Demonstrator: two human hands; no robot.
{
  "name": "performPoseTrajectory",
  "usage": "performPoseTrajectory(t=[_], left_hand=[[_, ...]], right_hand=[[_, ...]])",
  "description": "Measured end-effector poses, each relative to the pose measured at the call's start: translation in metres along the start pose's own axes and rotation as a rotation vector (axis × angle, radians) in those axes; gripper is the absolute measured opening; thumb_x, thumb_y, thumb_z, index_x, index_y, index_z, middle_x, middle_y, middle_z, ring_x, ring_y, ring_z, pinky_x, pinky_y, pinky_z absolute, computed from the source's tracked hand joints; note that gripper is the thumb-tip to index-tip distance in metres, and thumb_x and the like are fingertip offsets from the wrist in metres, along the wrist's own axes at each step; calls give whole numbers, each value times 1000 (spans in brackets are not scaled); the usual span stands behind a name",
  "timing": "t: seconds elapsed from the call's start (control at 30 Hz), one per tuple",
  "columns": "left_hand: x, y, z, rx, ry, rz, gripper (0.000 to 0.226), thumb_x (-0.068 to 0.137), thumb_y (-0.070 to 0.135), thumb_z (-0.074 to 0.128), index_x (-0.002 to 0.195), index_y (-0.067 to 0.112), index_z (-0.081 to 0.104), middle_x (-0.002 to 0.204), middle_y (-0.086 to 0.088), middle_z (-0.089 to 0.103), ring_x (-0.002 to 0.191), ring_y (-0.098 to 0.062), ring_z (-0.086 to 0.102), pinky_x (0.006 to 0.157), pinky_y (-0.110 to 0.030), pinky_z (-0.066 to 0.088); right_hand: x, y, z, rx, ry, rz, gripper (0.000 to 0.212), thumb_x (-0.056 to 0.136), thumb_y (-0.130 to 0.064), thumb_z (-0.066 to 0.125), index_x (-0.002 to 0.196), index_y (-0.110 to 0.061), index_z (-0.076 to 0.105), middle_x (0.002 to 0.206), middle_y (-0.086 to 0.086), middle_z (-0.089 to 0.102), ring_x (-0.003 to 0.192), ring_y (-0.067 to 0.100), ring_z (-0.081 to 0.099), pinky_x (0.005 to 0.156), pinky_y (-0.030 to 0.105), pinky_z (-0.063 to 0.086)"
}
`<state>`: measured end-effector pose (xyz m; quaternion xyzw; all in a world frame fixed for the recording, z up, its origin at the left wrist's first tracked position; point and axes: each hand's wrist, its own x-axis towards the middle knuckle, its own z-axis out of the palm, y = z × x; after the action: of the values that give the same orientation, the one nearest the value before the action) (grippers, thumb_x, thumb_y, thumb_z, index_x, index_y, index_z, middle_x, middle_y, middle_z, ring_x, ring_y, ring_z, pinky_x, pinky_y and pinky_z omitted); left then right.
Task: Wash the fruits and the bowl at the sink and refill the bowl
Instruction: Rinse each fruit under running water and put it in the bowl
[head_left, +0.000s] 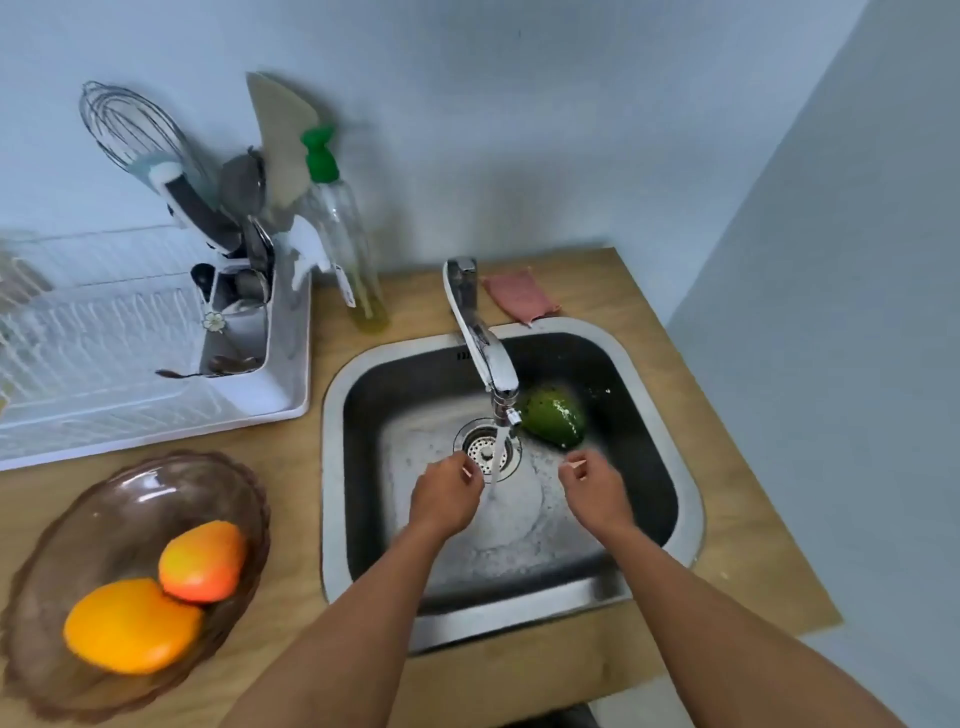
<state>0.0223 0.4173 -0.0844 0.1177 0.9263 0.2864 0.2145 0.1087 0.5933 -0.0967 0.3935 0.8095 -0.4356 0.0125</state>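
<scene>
A green avocado (553, 415) lies in the steel sink (691, 499), right of the drain. Water runs from the tap (483, 348) onto the sink floor. My left hand (447, 499) and my right hand (597, 491) hover over the sink on either side of the stream, fingers loosely curled, holding nothing. The brown glass bowl (104, 499) stands on the counter to the left with an orange fruit (130, 626) and an orange-red fruit (202, 561) inside.
A white dish rack (130, 415) with a utensil holder, whisk and spoons fills the back left. A soap bottle (348, 244) with a green cap stands behind the sink. A pink sponge (519, 296) lies by the tap. The wall is close on the right.
</scene>
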Motion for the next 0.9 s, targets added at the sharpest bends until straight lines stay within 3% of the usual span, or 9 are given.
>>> performPoseTrajectory(t=[0.07, 0.17, 0.4, 0.5, 0.6, 0.77, 0.9], left_hand=[[11, 2, 6, -7, -12, -45, 17, 92, 32, 51, 96, 21, 64, 97, -6, 71, 91, -27, 63, 76, -35, 49], [25, 2, 12, -34, -16, -103, 17, 93, 29, 50, 99, 21, 64, 98, -5, 70, 93, -27, 62, 74, -32, 45], [52, -6, 23, -93, 2, -195, 14, 93, 27, 54, 93, 17, 65, 93, -7, 71, 93, -29, 63, 69, -28, 37], [55, 3, 22, -84, -19, -202, 9, 92, 21, 54, 84, 18, 57, 96, -14, 71, 97, -36, 62, 69, -28, 36], [62, 9, 22, -91, -45, -232, 9, 92, 15, 53, 90, 13, 62, 102, -18, 71, 99, -38, 62, 71, -27, 36], [68, 4, 24, -201, -73, -265, 6, 91, 14, 60, 87, 17, 63, 87, -6, 68, 89, -25, 64, 71, -24, 37], [71, -3, 25, -265, -105, -331, 10, 89, 13, 62, 97, 13, 67, 86, -1, 63, 87, -20, 59, 73, -25, 39]], right_hand=[[16, 6, -8, -70, -40, -4, 42, 90, -25, 62, 128, -11, 50, 126, 12, 53, 115, 28, 55, 94, 33, 44], [41, 9, -15, -177, -99, -14, 66, 89, -25, 66, 143, -10, 33, 146, 13, 34, 135, 32, 37, 110, 41, 35], [91, 0, -6, -275, -203, -92, 95, 82, -24, 74, 152, -10, 11, 157, 14, 11, 144, 36, 13, 118, 46, 19], [103, -1, -3, -304, -199, -107, 101, 79, -26, 77, 153, -13, 9, 158, 13, 14, 144, 36, 16, 118, 48, 20], [118, -1, 10, -286, -220, -88, 103, 76, -26, 79, 152, -14, 10, 155, 14, 21, 141, 35, 22, 117, 47, 23], [125, -1, 27, -267, -117, -42, 93, 77, -27, 78, 149, -10, 20, 148, 19, 32, 134, 39, 31, 111, 46, 30], [126, -1, 29, -141, -110, -5, 87, 75, -33, 79, 144, -9, 30, 138, 18, 46, 126, 37, 45, 106, 42, 39]])
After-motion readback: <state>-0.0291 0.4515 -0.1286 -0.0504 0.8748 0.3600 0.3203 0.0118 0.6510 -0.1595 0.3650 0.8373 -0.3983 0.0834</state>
